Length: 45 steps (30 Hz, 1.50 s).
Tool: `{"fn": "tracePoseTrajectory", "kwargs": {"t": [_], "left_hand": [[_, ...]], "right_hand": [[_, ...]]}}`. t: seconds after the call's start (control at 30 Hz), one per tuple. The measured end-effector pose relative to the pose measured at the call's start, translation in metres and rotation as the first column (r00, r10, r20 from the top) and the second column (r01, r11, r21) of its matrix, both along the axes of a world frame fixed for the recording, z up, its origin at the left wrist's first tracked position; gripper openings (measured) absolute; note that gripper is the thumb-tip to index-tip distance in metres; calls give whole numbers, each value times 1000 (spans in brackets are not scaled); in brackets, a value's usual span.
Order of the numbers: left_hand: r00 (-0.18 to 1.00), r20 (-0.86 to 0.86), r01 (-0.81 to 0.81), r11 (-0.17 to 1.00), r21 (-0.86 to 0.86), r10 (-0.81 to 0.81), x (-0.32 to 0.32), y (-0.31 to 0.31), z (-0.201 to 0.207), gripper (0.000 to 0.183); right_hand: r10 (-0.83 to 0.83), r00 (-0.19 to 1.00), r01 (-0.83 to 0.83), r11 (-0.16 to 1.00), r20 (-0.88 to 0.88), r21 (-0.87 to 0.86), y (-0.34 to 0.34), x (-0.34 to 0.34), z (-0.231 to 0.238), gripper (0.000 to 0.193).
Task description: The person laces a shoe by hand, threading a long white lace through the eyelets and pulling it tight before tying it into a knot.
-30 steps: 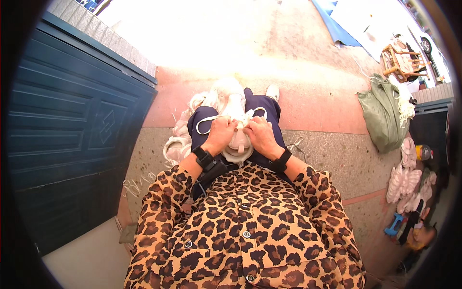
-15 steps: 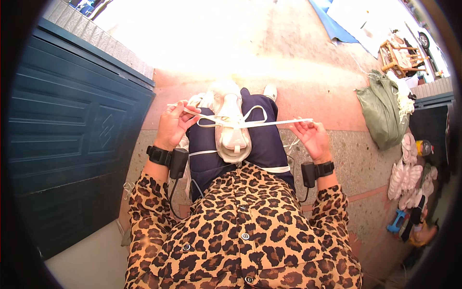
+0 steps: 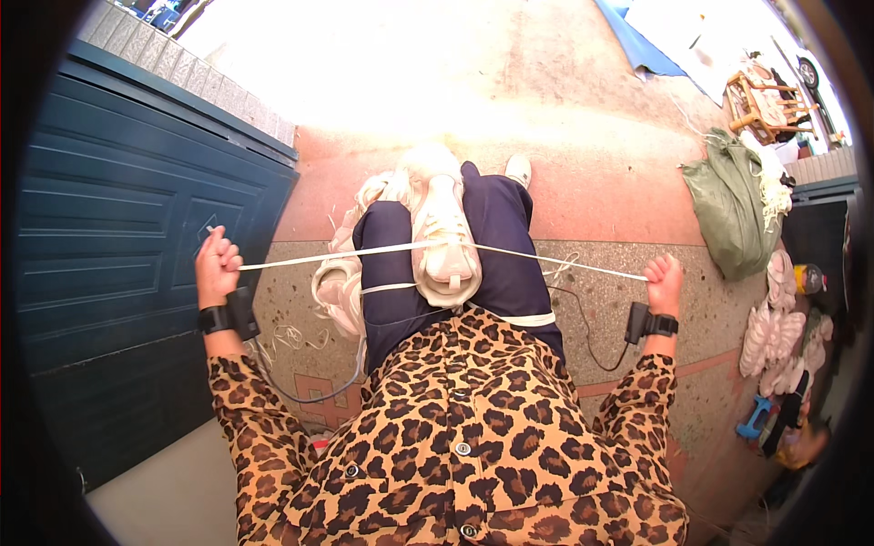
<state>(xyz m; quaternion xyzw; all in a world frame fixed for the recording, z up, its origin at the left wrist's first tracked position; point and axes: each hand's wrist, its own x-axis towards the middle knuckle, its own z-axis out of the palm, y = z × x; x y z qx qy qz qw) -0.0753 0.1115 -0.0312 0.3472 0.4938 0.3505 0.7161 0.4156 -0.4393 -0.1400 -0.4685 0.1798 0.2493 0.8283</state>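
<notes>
A pale sneaker (image 3: 448, 259) rests between my thighs, its heel toward me. From its upper a flat white shoelace (image 3: 332, 255) runs out to both sides, stretched nearly straight. My left hand (image 3: 218, 262), held out beside the dark blue door, is closed on one end, and a short tip sticks up above the fist. Out to the right, my right hand (image 3: 664, 278) is closed on the other end. Both wrists carry black strapped devices with cables. More pale shoes (image 3: 339, 289) lie to the left of my left thigh.
A dark blue panelled door (image 3: 137, 209) stands close on the left. To the right lie a green sack (image 3: 733, 214), pale shoes (image 3: 769, 337) and a blue dumbbell-shaped thing (image 3: 754, 417). A wooden chair (image 3: 765, 107) is farther back. Loose white laces (image 3: 296, 338) lie on the floor at left.
My hands have moved wide apart, left and right. The loops over the sneaker are gone, and the lace is now pulled taut. Both hands have closed into fists.
</notes>
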Motion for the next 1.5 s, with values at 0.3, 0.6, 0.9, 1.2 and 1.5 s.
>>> {"fn": "tracePoseTrajectory", "kwargs": {"t": [0.3, 0.6, 0.9, 1.2, 1.5], "left_hand": [[660, -485, 695, 711, 105, -573, 153, -124, -44, 14], [549, -676, 811, 507, 291, -491, 154, -168, -55, 22], [514, -719, 834, 469, 291, -468, 172, -183, -51, 19], [520, -760, 838, 405, 366, -389, 180, -192, -59, 22], [450, -831, 862, 403, 308, -327, 174, -190, -60, 26]], "right_hand": [[849, 77, -357, 514, 523, -780, 221, -118, 55, 26], [689, -665, 64, 435, 287, -898, 255, -144, 45, 27], [717, -635, -65, 322, 288, -945, 262, -132, 39, 31], [799, -139, -388, 500, 585, -774, 247, -134, 27, 26], [652, -694, 42, 460, 305, -887, 250, -132, 41, 26]]}}
